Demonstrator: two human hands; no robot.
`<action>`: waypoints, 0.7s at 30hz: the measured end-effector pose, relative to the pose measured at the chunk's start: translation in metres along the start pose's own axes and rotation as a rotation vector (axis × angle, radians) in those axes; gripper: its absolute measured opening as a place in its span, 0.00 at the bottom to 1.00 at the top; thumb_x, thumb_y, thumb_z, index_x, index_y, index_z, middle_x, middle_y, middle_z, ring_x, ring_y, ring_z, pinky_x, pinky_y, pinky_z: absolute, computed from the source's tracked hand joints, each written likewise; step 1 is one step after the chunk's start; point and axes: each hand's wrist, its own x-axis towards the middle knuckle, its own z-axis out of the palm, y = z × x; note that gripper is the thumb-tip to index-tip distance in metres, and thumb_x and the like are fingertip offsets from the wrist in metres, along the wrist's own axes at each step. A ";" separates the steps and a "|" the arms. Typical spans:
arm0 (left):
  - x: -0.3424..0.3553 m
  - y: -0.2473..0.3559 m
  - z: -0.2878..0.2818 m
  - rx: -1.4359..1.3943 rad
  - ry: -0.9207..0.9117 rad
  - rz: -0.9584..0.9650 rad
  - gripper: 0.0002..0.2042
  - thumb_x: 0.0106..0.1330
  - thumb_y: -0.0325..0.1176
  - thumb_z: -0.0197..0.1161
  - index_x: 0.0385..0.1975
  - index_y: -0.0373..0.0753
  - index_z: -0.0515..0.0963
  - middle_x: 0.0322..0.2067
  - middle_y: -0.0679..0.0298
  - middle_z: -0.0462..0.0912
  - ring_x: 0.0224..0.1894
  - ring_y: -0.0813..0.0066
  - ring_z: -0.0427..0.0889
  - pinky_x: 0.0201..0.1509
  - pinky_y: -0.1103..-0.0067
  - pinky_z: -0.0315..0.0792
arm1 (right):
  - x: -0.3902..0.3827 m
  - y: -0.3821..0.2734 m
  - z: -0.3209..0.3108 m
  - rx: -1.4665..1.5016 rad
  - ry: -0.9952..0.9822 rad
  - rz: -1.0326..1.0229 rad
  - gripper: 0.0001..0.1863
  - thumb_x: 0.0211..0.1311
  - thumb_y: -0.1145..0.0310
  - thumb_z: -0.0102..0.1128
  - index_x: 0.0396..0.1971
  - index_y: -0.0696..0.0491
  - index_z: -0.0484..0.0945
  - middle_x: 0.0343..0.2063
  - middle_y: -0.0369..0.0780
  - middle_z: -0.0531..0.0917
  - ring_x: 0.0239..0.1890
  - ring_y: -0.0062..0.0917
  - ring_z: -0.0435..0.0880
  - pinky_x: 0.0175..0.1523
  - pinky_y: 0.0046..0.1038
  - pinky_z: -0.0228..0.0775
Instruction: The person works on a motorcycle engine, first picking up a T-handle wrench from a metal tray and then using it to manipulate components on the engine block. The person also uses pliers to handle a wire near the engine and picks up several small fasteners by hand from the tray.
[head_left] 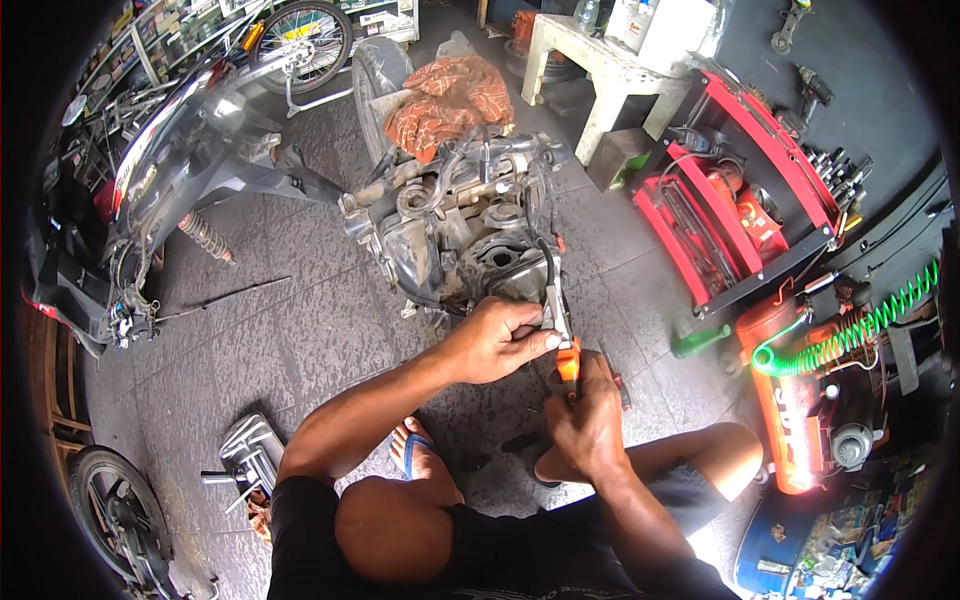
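In front of me on the floor sits a dirty scooter engine [470, 215] with its wheel and hoses attached. My right hand [588, 420] is closed around the orange handles of pliers [568, 362]. The metal jaws point away from me, toward the black hose [548, 262] on the engine's near right side. Beside the jaws my left hand [495, 342] is closed, thumb and fingers pinched together. What lies between those fingers is too small to make out. Whether the jaws grip the hose I cannot tell.
An orange patterned cloth [450, 105] lies over the engine's far end. At left stands a stripped scooter body [190, 170]. On the right are a red tool cart [690, 240], a green bottle [702, 342] and an orange air compressor [785, 400]. A white stool [600, 60] stands behind.
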 end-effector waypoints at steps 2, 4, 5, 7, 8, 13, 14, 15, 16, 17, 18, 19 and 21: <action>-0.001 0.001 0.000 -0.026 0.007 0.020 0.09 0.70 0.35 0.63 0.36 0.34 0.80 0.23 0.57 0.78 0.24 0.70 0.75 0.30 0.72 0.69 | 0.003 -0.002 -0.009 0.105 -0.096 0.050 0.20 0.46 0.80 0.53 0.44 0.61 0.73 0.31 0.47 0.77 0.33 0.38 0.78 0.42 0.37 0.70; 0.001 -0.003 0.003 -0.049 0.046 0.143 0.09 0.70 0.34 0.62 0.40 0.34 0.80 0.29 0.53 0.83 0.29 0.65 0.82 0.34 0.70 0.73 | 0.004 -0.002 -0.014 0.147 -0.138 0.085 0.20 0.47 0.80 0.53 0.45 0.60 0.73 0.30 0.43 0.76 0.33 0.31 0.77 0.41 0.35 0.70; 0.002 -0.004 0.005 -0.053 0.062 0.168 0.10 0.70 0.35 0.62 0.38 0.33 0.78 0.26 0.53 0.80 0.26 0.66 0.77 0.32 0.70 0.71 | 0.004 0.001 -0.013 0.158 -0.142 0.074 0.20 0.47 0.80 0.53 0.45 0.60 0.73 0.30 0.43 0.76 0.33 0.31 0.77 0.40 0.35 0.69; 0.004 -0.006 0.008 -0.058 0.089 0.219 0.12 0.72 0.36 0.61 0.35 0.31 0.75 0.21 0.54 0.75 0.22 0.70 0.67 0.29 0.69 0.66 | 0.005 0.005 -0.012 0.162 -0.141 0.075 0.20 0.47 0.80 0.54 0.45 0.59 0.73 0.29 0.43 0.76 0.33 0.31 0.77 0.40 0.34 0.69; 0.004 -0.006 0.008 -0.050 0.077 0.202 0.12 0.72 0.36 0.61 0.35 0.31 0.75 0.21 0.54 0.75 0.22 0.70 0.67 0.28 0.69 0.66 | 0.004 0.005 -0.012 0.155 -0.138 0.086 0.20 0.47 0.79 0.54 0.45 0.59 0.73 0.29 0.43 0.76 0.33 0.31 0.77 0.40 0.34 0.69; 0.002 -0.001 0.002 0.018 -0.052 0.017 0.10 0.69 0.33 0.61 0.43 0.34 0.80 0.34 0.51 0.85 0.34 0.56 0.84 0.38 0.69 0.75 | 0.004 -0.003 -0.014 0.087 -0.130 0.145 0.16 0.47 0.80 0.55 0.40 0.59 0.73 0.26 0.44 0.75 0.30 0.32 0.76 0.38 0.34 0.69; 0.002 0.000 0.000 0.045 -0.076 -0.004 0.10 0.69 0.33 0.62 0.43 0.34 0.80 0.34 0.52 0.85 0.33 0.58 0.84 0.38 0.69 0.74 | 0.003 -0.002 -0.012 0.080 -0.121 0.155 0.15 0.47 0.79 0.55 0.38 0.59 0.73 0.26 0.44 0.75 0.29 0.33 0.76 0.37 0.34 0.69; 0.002 0.001 -0.002 0.074 -0.096 -0.025 0.10 0.69 0.33 0.62 0.42 0.34 0.80 0.33 0.52 0.85 0.33 0.60 0.84 0.38 0.70 0.74 | 0.003 -0.001 -0.010 0.074 -0.113 0.161 0.13 0.47 0.79 0.55 0.37 0.59 0.73 0.25 0.45 0.75 0.29 0.33 0.76 0.37 0.35 0.68; 0.002 0.002 -0.004 0.103 -0.117 -0.046 0.10 0.69 0.33 0.62 0.42 0.34 0.80 0.33 0.53 0.85 0.32 0.62 0.83 0.38 0.70 0.74 | 0.003 0.000 -0.008 0.072 -0.113 0.152 0.13 0.47 0.79 0.55 0.36 0.59 0.73 0.25 0.45 0.75 0.29 0.33 0.75 0.37 0.35 0.68; 0.001 0.000 -0.004 0.063 -0.099 -0.016 0.09 0.69 0.33 0.62 0.41 0.34 0.80 0.32 0.53 0.84 0.31 0.65 0.82 0.37 0.70 0.74 | 0.002 0.001 -0.007 0.069 -0.113 0.144 0.12 0.47 0.79 0.55 0.35 0.58 0.72 0.25 0.45 0.75 0.28 0.33 0.75 0.36 0.35 0.68; 0.000 -0.004 -0.002 0.022 -0.082 0.015 0.09 0.69 0.33 0.63 0.40 0.33 0.80 0.31 0.53 0.84 0.30 0.67 0.81 0.36 0.70 0.73 | 0.001 0.001 -0.006 0.067 -0.106 0.135 0.11 0.46 0.79 0.55 0.34 0.58 0.72 0.25 0.45 0.75 0.28 0.34 0.75 0.36 0.35 0.68; -0.001 -0.007 0.000 -0.019 -0.066 0.047 0.09 0.69 0.33 0.63 0.39 0.33 0.80 0.29 0.54 0.83 0.29 0.69 0.80 0.35 0.70 0.72 | 0.002 0.000 -0.005 0.064 -0.100 0.124 0.11 0.46 0.79 0.55 0.33 0.58 0.72 0.25 0.45 0.74 0.28 0.34 0.75 0.36 0.35 0.68; -0.002 -0.012 0.002 -0.025 -0.054 0.039 0.09 0.69 0.33 0.63 0.38 0.33 0.80 0.29 0.55 0.83 0.29 0.73 0.80 0.35 0.71 0.72 | 0.002 -0.002 -0.005 0.058 -0.074 0.102 0.11 0.46 0.79 0.56 0.33 0.58 0.72 0.25 0.46 0.74 0.27 0.35 0.75 0.36 0.35 0.68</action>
